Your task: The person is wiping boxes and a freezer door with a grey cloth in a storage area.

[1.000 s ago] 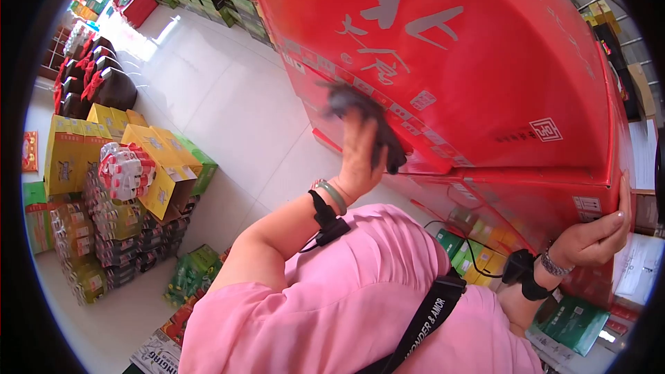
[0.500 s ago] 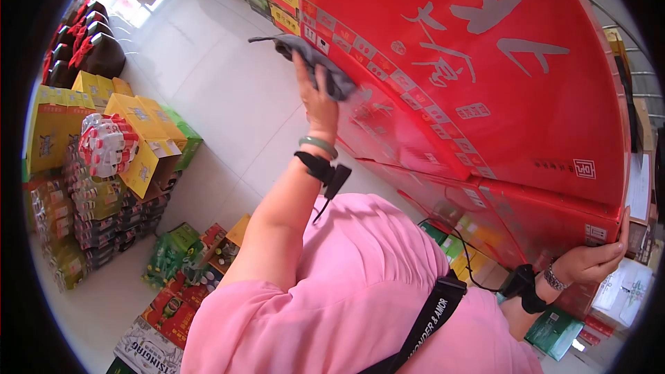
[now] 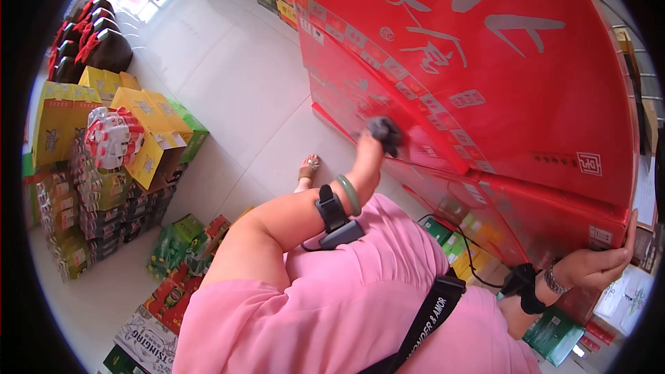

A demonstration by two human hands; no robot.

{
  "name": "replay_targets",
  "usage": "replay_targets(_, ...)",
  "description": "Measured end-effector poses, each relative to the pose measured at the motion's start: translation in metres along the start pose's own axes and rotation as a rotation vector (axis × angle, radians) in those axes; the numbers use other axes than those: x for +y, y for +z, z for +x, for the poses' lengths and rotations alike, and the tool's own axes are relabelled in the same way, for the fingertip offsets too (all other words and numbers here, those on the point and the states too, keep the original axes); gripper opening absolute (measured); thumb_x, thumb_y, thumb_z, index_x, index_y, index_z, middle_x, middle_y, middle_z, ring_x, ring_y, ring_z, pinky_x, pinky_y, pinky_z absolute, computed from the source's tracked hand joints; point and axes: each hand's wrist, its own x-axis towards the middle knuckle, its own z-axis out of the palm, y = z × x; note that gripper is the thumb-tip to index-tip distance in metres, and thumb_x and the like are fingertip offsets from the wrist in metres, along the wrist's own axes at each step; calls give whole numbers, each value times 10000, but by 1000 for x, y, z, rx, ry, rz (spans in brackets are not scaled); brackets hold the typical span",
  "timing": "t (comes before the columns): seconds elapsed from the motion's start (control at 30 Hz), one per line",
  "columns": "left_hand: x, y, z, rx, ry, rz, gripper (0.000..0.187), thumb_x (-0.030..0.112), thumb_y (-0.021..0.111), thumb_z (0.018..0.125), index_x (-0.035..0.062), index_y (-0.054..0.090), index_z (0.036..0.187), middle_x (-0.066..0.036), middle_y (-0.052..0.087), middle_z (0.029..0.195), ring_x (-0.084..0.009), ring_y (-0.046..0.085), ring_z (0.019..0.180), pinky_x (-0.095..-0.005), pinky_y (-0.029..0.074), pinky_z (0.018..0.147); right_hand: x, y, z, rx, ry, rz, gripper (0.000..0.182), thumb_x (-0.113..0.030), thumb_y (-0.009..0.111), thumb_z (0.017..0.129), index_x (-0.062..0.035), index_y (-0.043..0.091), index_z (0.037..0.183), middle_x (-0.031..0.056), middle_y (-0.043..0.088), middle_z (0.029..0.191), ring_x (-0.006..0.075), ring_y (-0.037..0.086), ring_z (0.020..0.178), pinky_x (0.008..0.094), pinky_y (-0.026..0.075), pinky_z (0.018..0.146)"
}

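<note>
My left hand (image 3: 374,144), blurred by motion, is closed on a dark grey cloth (image 3: 385,134). The cloth is against the lower side face of a big red box (image 3: 526,97) with silver characters. At the box's lower right corner my right hand (image 3: 597,267) lies flat along the edge, fingers stretched out, with nothing held. A green bangle (image 3: 348,195) and a black strapped device are on my left wrist. My right wrist carries a beaded bracelet and another black strap.
Yellow cartons (image 3: 156,121) and shrink-wrapped packs (image 3: 114,138) are stacked at the left. Dark jugs (image 3: 107,48) with red ribbons stand behind them. Bottles and beer cartons (image 3: 149,339) sit lower left. A black cable (image 3: 471,256) hangs below the red box.
My left hand has moved down and right with the cloth, toward my body, and its elbow is more bent. A sandalled foot now shows on the floor. My right hand stays at the box corner.
</note>
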Motion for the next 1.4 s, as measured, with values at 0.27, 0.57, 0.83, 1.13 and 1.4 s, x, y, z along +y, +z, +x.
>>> replay_targets(0.27,51,-9,-4,-87,74,-148,300,252,397,1004,76,619,906,-72,640,742,-196,621,675,-321,501,620,-6,2,0,17,29,11,547,-193,222,1089,144,648,1154,223,705,1142,303,689,1032,365,562,902)
replay_targets(0.57,127,-18,74,420,803,-170,400,224,478,1033,56,422,1392,-45,602,975,-173,597,743,-342,512,712,-4,2,0,52,39,-15,556,-198,223,1085,129,669,1132,206,721,1115,268,702,983,337,575,850)
replay_targets(0.83,43,25,-2,198,234,-161,317,275,419,1055,13,594,1090,-78,654,903,-181,629,739,-329,512,674,-6,4,2,73,41,-23,551,-189,231,1082,116,688,1116,200,729,1097,271,706,967,338,568,847)
replay_targets(1.13,72,37,-65,-337,-318,52,265,136,602,978,-56,642,1157,-116,699,1097,-178,692,923,-319,560,850,1,-4,11,25,-139,-63,475,-157,292,1060,108,685,1090,218,727,1088,343,705,958,405,551,857)
replay_targets(1.4,253,65,-144,-333,601,135,541,69,594,886,-7,481,1410,-204,524,1404,-314,538,1285,-439,426,1095,-19,-15,19,6,-54,-78,359,-115,375,1016,38,682,1123,172,726,1116,321,699,992,411,506,889)
